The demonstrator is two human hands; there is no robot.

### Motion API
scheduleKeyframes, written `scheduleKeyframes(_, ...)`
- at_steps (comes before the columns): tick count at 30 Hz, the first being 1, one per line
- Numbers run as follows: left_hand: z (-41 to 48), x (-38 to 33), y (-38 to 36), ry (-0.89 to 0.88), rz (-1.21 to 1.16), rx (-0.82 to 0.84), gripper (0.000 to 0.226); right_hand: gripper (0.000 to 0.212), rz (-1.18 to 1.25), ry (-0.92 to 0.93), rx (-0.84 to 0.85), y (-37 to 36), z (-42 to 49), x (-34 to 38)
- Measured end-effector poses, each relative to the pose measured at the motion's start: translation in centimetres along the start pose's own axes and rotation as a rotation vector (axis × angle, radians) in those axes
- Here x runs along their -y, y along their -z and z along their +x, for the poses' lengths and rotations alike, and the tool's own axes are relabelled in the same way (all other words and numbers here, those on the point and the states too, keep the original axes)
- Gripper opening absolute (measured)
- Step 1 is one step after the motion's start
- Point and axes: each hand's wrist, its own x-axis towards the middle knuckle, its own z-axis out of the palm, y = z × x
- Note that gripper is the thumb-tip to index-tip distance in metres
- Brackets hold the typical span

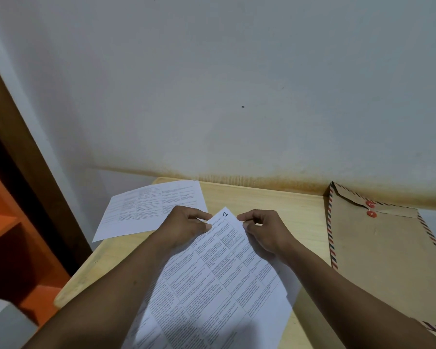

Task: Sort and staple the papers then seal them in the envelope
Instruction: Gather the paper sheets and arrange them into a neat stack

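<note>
Left hand (186,227) and right hand (264,230) pinch the papers (219,273), whose long axis points toward the wall (237,71).

papers (219,285) white, black print in grid tbl, black handwritten mark at top corner | 2nd sheet (146,210) white, fainter grey grid txt | envelope (383,248) kraft brown, red/blue/white diag-stripe border, 2 red discs (370,204) | counter (275,200) pale yellow wood grain | wall (237,84) grey-white, rusty yellow stain band at base | shelf (0,222) orange

Papers (219,280) between left hand (186,227) and right hand (267,230)
</note>
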Motion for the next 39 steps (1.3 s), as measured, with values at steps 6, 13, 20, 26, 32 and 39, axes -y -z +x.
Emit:
scheduleKeyframes(6, -1.0, 0.8, 1.2, -0.030, -0.033, -0.048, 0.022, 0.017, -0.014, -0.056, 0.116, 0.2, -0.9, 1.7)
scheduleKeyframes(13, -3.3, 2.9, 5.2, 0.080, -0.025, 0.002, 0.021, 0.025, -0.697, 0.019, 0.029, 2.1, -0.8, -0.2)
scheduleKeyframes(20, -4.5, 3.5, 6.0, 0.097, -0.047, 0.023, 0.025, 0.028, -0.735, 0.068, 0.031, 0.9, -2.1, 0.4)
scheduleKeyframes(26, -4.1, 3.7, 5.5, 0.080, -0.053, 0.034, 0.023, 0.047, -0.771, 0.028, 0.130, -0.4, -2.7, 1.1)
scheduleKeyframes(32, -3.7, 3.9, 5.0, 0.064, -0.042, 0.047, 0.022, 0.034, -0.697, -0.103, 0.090, -1.4, -2.6, 1.0)
scheduleKeyframes(39, -3.4, 3.2, 3.6, 0.010, -0.045, 0.068, 0.025, 0.019, -0.661, -0.166, 0.090, -1.3, -2.4, 1.5)
